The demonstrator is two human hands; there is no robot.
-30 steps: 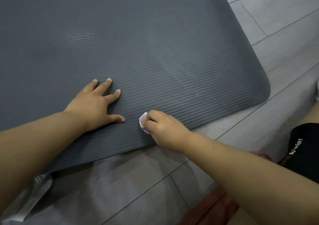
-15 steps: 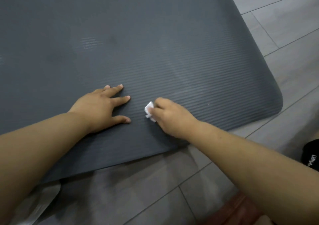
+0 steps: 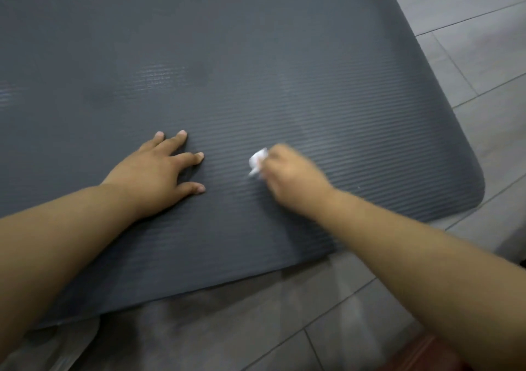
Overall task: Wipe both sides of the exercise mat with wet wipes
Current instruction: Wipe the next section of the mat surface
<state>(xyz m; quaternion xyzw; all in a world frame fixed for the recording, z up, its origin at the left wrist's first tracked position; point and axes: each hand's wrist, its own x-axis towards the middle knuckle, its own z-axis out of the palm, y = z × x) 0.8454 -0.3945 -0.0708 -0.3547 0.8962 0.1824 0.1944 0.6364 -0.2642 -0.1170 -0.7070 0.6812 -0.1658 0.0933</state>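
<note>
**Item: exercise mat (image 3: 256,57)**, dark grey, ribbed, flat on a grey tiled floor (image 3: 484,43). One rounded corner showed at the near right. The near edge ran from it leftward under the left forearm, and the right edge ran away out of the top. Both edges left the view, so the long axis could not be fixed. The ribs lay roughly parallel to the near edge.

**Left hand (image 3: 159,177)**: flat on the mat, fingers straight and spread, holding nothing. It probably served as a brace.

**Right hand (image 3: 290,180)**: blurred, fingers curled round a balled white wet wipe (image 3: 257,161) and pressing it on the mat. The wipe stuck out at the fingertips toward the left hand, near it but apart, some way in from the near edge.

**Relation governing the next stroke**: most of the mat lay away from the wipe and to its left. The right hand was the nearer, wipe already down. A faint paler band beyond it was possibly damp.

**Also present**: clear plastic under the near-left edge (image 3: 57,350), kind unclear.
</note>
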